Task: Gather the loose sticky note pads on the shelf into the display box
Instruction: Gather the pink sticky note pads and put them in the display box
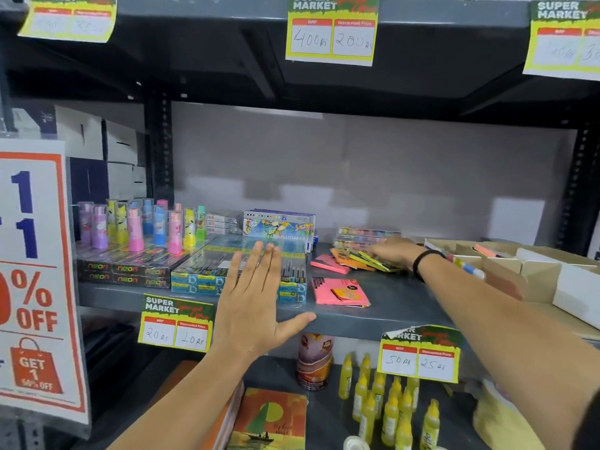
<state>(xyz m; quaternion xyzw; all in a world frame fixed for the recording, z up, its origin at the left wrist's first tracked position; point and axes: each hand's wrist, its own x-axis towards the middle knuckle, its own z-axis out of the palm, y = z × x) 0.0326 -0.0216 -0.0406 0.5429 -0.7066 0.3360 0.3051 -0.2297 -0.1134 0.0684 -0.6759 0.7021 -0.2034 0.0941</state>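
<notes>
Fingers (259,264) of the left hand (251,306) are stretching flat and spread, holding nothing, hovering in front of the grey metal shelf (341,319) edge and the cellophane-wrapped pen packs (207,271). Just beyond, a flat pink square sticky note pad (339,291) is lying alone on the shelf. Farther back, the right hand (391,253), a black band at its wrist, is pressing down on a fanned heap of orange, yellow and pink sticky note pads (357,259); whether its fingers are gripping them cannot be told. The beige cardboard display box (539,271), divided into compartments, is sitting at right, beside that heap.
</notes>
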